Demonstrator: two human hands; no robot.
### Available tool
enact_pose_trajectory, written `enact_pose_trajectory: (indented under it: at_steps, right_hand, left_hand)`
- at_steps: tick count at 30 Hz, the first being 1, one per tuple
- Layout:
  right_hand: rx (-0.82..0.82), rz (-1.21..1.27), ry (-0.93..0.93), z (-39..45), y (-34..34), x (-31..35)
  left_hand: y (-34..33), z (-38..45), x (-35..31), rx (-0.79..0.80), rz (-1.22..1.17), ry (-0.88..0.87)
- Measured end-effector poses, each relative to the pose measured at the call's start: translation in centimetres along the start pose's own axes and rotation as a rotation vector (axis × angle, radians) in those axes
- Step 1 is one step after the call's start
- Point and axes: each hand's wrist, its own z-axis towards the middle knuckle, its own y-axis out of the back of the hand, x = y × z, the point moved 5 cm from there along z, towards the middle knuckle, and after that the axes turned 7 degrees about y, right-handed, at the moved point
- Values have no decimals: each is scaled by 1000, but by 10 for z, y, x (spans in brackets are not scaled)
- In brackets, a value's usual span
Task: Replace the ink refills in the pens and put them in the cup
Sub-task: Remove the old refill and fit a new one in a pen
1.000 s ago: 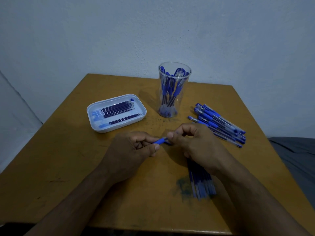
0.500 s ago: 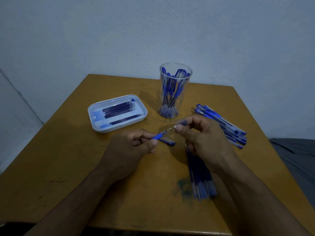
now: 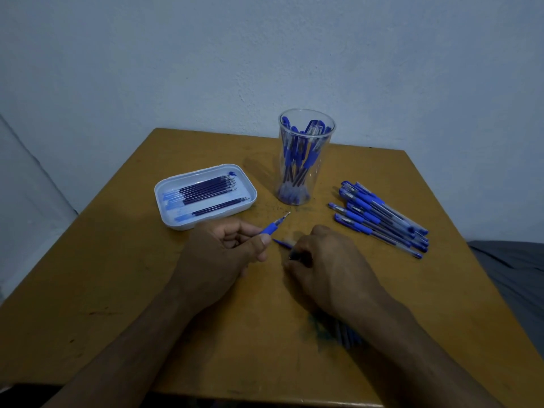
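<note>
Centrally, at mid-frame: left hand (image 3: 217, 254) curled round a blue pen (image 3: 273, 226), thumb and forefinger pinching its rubber sleeve, metal tip pointing up and to the right toward the cup (image 3: 306, 160). Just right of it, right hand (image 3: 326, 260) low over the tabletop (image 3: 103, 290), fingers bent down onto a small blue pen cap (image 3: 282, 243) lying there; grip on it partly hidden, so cannot tell whether pinched or only touched. Above the hands, clear cup upright near the far edge, packed with blue pens. At left of the cup, white tray (image 3: 206, 223) holding dark ink refills (image 3: 206, 188) lying side by side, tips toward the right. At right of frame, heap of capped pens (image 3: 379, 219) spread flat, well apart from the cup. Under the right forearm, low in the frame, another bundle of refills (image 3: 348, 337) beside a bluish ink smear (image 3: 316, 328). Behind all, pale wall (image 3: 265, 54); grey fabric (image 3: 512, 260) at the right edge.
</note>
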Motion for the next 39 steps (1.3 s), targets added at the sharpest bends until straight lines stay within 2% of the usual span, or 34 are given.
enact_pose_trajectory:
  at_steps: [4, 6, 8, 11, 12, 23, 27, 30, 32, 37, 39]
  right_hand:
    - [34, -6, -18, 0, 4, -2]
    - [-16, 27, -5, -1, 7, -4]
    - [-162, 211, 20, -3, 14, -4]
    - [-280, 799, -54, -6, 14, -7]
    - [-294, 921, -79, -6, 12, -8]
    - [-566, 1393, -196, -7, 18, -12]
    - [-725, 1451, -259, -8, 29, -29]
    - [-746, 1458, -298, -9, 37, -48]
    - [-681, 1331, -327, -12, 40, -59]
    - [-316, 885, -381, -22, 34, -77]
    - [-252, 718, -402, -29, 36, -80]
  left_hand:
    - [0, -2, -1, 26, 9, -37]
    - [0, -3, -1, 54, 20, -65]
    - [-1, -4, -2, 94, 38, -101]
    - [-3, -5, -2, 134, 76, -143]
    - [-3, -4, -2, 137, 89, -153]
    - [-6, -1, 1, 104, 109, -109]
    - [-6, -1, 1, 93, 130, -107]
    - [-5, 0, 3, 71, 126, -90]
    - [-5, 0, 3, 69, 139, -95]
    - [-6, 0, 4, 63, 158, -95]
    - [-6, 0, 3, 61, 167, -100]
